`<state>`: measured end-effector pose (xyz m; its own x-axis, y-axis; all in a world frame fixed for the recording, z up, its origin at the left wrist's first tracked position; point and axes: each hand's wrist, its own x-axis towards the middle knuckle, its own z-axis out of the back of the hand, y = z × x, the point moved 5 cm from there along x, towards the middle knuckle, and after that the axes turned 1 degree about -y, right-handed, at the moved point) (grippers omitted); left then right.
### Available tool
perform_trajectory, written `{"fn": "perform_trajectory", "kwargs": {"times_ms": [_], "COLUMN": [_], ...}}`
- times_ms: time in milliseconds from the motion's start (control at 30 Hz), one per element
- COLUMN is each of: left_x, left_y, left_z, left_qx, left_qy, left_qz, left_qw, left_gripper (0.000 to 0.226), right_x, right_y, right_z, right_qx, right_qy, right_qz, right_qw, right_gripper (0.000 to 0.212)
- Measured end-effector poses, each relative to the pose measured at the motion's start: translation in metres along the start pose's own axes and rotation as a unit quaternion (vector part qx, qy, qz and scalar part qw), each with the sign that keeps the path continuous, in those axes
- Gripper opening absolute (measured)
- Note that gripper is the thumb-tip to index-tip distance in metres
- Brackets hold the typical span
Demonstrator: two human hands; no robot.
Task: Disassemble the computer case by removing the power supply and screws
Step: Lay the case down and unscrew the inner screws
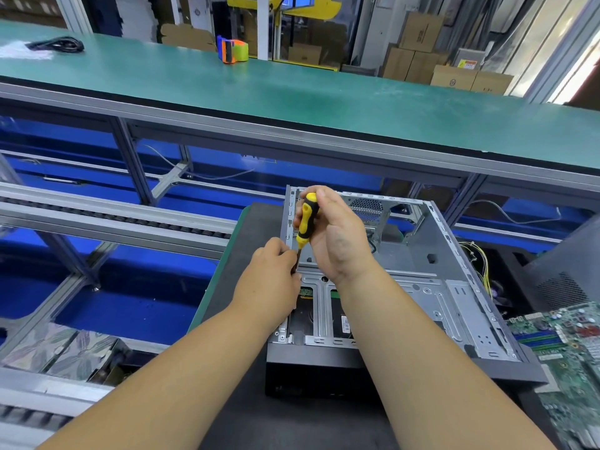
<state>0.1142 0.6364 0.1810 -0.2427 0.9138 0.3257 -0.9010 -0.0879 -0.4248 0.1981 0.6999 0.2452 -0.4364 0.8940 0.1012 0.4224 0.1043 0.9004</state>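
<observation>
While the screwdriver (305, 222) handle is wrapped by the right hand (334, 232), its shaft is pinched by the left hand (276, 274). Beneath the fingertips, the computer case (422, 277) looks stiff, heavy and sharp-edged; its side walls are judged the safest hold.

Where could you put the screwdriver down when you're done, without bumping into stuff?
Judging by this view, the dark mat left of the computer case has a bare strip. The long green shelf behind is mostly bare between the black cable bundle and the tape dispenser. Right of the case it is crowded: a circuit board and yellow wires.
</observation>
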Motion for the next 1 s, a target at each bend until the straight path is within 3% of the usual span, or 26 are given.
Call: {"fn": "perform_trajectory", "kwargs": {"times_ms": [333,467,633,767,1000], "left_x": [0.001,0.0,0.0,0.0,0.001], "left_y": [0.0,0.001,0.002,0.002,0.003], "left_z": [-0.001,-0.001,-0.002,-0.004,-0.005], "left_qx": [0.01,-0.009,-0.004,0.001,0.009], "left_qy": [-0.007,-0.002,-0.002,-0.006,-0.008], "left_qz": [-0.008,-0.008,-0.003,-0.003,0.002], "left_qw": [1.0,1.0,1.0,1.0,1.0], "left_gripper": [0.025,0.028,0.012,0.014,0.014], "right_x": [-0.006,-0.007,-0.007,-0.006,-0.006], "right_y": [-0.007,-0.003,0.001,0.001,-0.006], "right_z": [-0.017,-0.014,-0.006,-0.002,-0.005], "right_qx": [0.019,-0.038,-0.051,-0.065,-0.012], "right_qy": [0.019,0.007,0.008,0.003,0.009], "right_qz": [0.005,0.011,0.003,-0.015,-0.02], "right_qw": [1.0,0.999,0.999,0.998,1.0], "right_gripper": [0.046,0.028,0.025,0.023,0.04]}}
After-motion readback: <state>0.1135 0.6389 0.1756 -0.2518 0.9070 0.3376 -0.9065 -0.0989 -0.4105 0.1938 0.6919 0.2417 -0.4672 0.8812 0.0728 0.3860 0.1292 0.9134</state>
